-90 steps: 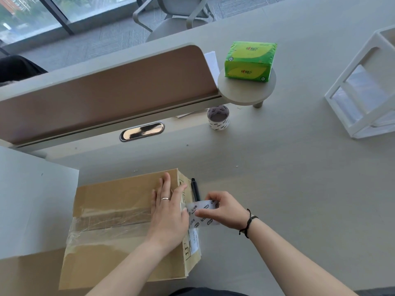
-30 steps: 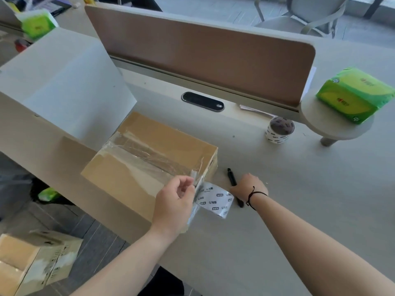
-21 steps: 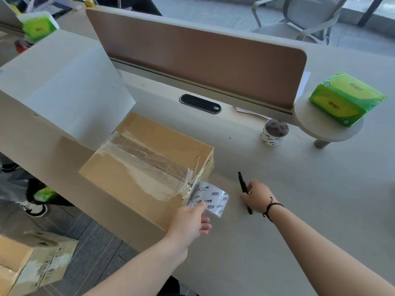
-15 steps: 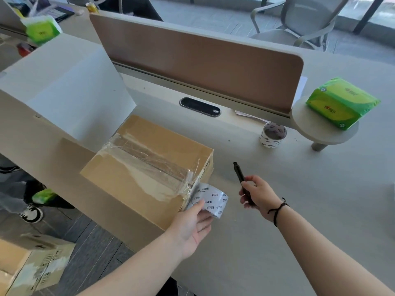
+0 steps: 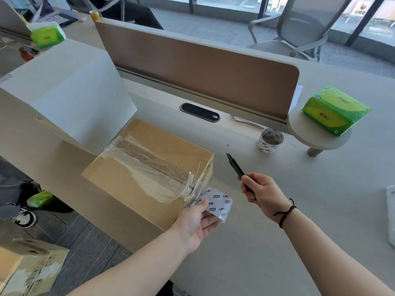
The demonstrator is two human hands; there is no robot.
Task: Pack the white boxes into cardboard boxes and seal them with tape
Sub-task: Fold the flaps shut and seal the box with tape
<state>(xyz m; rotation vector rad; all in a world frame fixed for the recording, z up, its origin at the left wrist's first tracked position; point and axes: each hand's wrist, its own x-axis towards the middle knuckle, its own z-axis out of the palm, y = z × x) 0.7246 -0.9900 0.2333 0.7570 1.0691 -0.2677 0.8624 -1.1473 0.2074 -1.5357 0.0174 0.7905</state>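
Cardboard, brown and taped clear along its top seam, forms the closed box (image 5: 149, 169) on your pale grey surface (image 5: 277, 242). Your left hand (image 5: 197, 221) holds the white printed tape roll (image 5: 217, 202) at the box's near corner. Your right hand (image 5: 264, 193) has its grip curled round a slim black cutter (image 5: 236, 167), pointing away from you.

Bright daylight comes in from the windows (image 5: 224, 3) along the top edge. Glare whitens the clear tape (image 5: 149, 167) on the cardboard box (image 5: 132, 189). Shadows on the desk (image 5: 299, 231) stay soft. Straight edges bow outward (wide-angle lens), and the far left corner is slightly blurred.
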